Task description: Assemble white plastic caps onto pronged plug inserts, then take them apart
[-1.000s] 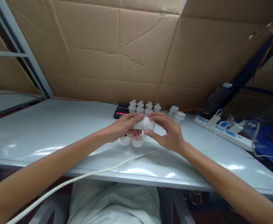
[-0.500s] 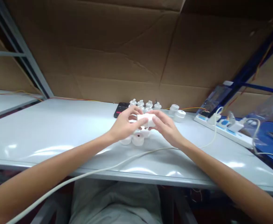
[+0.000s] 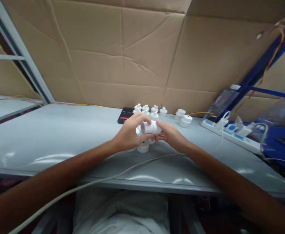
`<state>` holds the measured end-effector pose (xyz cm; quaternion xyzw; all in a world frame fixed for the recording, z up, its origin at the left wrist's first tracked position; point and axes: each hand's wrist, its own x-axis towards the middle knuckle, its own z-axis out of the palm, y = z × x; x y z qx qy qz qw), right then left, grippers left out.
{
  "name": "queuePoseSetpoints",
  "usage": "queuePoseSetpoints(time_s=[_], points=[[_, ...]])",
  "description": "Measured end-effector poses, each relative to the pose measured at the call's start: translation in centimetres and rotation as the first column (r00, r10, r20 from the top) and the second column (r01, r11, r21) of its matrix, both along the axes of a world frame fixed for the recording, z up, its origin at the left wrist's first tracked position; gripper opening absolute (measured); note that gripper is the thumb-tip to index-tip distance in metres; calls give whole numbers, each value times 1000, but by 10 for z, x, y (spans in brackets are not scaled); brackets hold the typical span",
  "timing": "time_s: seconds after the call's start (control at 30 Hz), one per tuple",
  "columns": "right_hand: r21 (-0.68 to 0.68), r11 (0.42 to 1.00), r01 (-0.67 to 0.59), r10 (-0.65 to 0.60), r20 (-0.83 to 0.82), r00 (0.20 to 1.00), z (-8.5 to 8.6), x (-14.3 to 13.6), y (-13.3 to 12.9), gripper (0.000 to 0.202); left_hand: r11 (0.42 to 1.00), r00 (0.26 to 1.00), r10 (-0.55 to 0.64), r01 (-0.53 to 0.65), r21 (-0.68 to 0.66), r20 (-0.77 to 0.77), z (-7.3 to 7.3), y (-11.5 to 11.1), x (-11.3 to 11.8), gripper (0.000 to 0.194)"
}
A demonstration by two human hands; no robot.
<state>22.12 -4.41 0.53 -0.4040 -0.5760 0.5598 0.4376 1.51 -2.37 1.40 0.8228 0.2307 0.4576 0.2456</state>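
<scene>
A white cylindrical housing (image 3: pixel 150 127) is held sideways above the table, its round end toward the left. My left hand (image 3: pixel 132 131) is closed around its left part, with thumb below and fingers above. At the other end, my right hand (image 3: pixel 169 135) grips it between thumb and fingers. Beneath the hands stand several white round caps (image 3: pixel 142 148), partly hidden by them. Just behind are several small white fittings with knobbed tops (image 3: pixel 154 113) in rows. To the right of these sit two white round parts (image 3: pixel 186 121).
A dark phone with a timer (image 3: pixel 126 115) lies behind my left hand. At the right is a white power strip (image 3: pixel 232 136) with plugs. A pale cable (image 3: pixel 123 174) crosses the table's front and my lap. Cardboard (image 3: pixel 123 65) backs the table (image 3: pixel 59 136).
The white housing has tilted so its left round end faces me more. My right hand has shifted slightly lower and right, its fingers now under the part.
</scene>
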Motion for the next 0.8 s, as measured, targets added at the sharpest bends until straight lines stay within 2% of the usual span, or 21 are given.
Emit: queuePoseSetpoints(time_s=[0.07,0.13,0.2,0.23,0.27,0.33,0.4,0.47,0.53,0.67,0.8], points=[[145,988,50,-48,-21,999,1,1,0,42,964,994,28,0,-265,104,1,2,2,37],[300,949,95,-102,11,995,2,1,0,43,869,983,29,64,-490,180,3,3,4,43],[395,912,111,-155,81,985,3,1,-1,43,798,981,-3,119,-591,194,5,1,5,44],[400,910,111,-168,111,980,3,1,-1,44,801,983,-13,120,-587,183,5,0,5,43],[375,921,104,-165,134,977,3,2,-1,46,831,987,-17,103,-547,160,5,0,5,41],[274,957,90,-132,138,982,2,2,0,51,923,996,-6,39,-383,86,3,-1,5,34],[198,976,93,-118,116,986,1,4,2,53,986,1000,14,-14,-168,4,0,0,3,27],[192,977,91,-112,102,989,2,5,3,52,999,997,36,-36,1,-72,-2,1,1,20],[257,962,97,-128,105,986,3,6,3,49,994,993,58,-48,97,-107,-3,3,-1,20],[455,886,96,-180,145,973,0,5,-1,42,997,991,77,-75,30,-107,0,5,-2,33],[553,832,38,-172,193,966,-8,2,-3,43,997,975,70,-71,-1,-209,1,8,-3,34]])
